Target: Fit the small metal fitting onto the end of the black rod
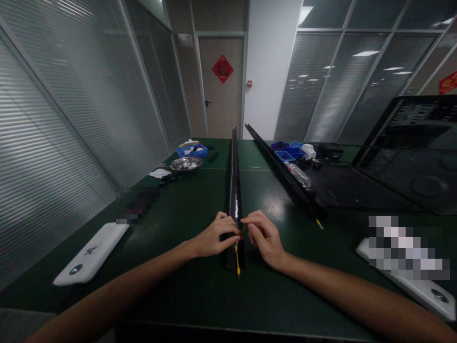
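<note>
A long black channel-shaped rail [233, 186] lies lengthwise on the green table, its near end between my hands. My left hand [214, 236] is closed at the rail's left side, thumb and fingertips pinched over the channel. From the right, my right hand [264, 238] meets it with bent, closed fingers. A small dull yellowish piece [243, 230] shows between the fingertips; its kind is too small to tell. Just below the fingers, a short yellow wire [237, 259] runs toward the rail's near end. What each fingertip grips is mostly hidden.
A second black rail [282, 166] lies slanted at the right, with a yellow wire with a ring terminal [319, 224]. Blue bins [284, 156] and a large black panel [410, 157] stand beyond. At left are a metal bowl [186, 164], blue tray [192, 151] and white device [91, 252].
</note>
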Available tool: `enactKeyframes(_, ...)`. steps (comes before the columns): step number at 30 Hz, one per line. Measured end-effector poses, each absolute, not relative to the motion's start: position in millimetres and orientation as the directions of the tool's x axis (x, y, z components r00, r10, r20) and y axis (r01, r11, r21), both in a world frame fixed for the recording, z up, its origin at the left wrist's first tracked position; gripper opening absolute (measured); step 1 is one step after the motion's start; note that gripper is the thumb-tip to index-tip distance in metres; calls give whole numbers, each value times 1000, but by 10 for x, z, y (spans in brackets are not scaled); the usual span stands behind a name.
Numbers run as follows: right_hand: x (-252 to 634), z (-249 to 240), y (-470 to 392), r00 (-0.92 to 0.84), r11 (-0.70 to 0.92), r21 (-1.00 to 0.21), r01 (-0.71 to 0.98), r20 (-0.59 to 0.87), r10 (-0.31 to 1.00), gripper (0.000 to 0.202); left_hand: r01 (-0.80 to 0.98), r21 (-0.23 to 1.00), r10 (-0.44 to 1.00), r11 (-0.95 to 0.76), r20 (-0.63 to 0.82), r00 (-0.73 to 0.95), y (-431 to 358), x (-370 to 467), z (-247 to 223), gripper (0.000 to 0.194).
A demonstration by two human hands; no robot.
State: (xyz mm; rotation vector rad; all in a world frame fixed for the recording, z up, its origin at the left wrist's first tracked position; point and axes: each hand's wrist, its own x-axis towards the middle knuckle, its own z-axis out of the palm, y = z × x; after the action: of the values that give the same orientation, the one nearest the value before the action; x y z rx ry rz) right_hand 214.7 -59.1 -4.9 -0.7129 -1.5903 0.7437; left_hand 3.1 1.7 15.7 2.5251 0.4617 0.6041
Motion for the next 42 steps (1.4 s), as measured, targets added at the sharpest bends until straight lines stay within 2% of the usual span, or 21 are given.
enactKeyframes(13, 2143, -47, -590, -142, 599, -801, -17, 595, 791, 22, 207, 529, 422, -823, 325, 846, 12, 27, 154, 14)
enactKeyframes(22, 2141, -51, -601, -123, 601, -798, 43, 592, 796, 22, 188, 523, 409, -831, 345, 845, 25, 20, 135, 16)
enactKeyframes(30, 2136, -67, -597, -117, 587, -809, 22, 581, 805, 21, 202, 543, 422, -815, 318, 849, 34, 25, 138, 21)
enactKeyframes(42, 2127, -94, -591, -99, 549, -835, -44, 550, 829, 16, 197, 546, 419, -815, 320, 850, 21, 34, 158, 18)
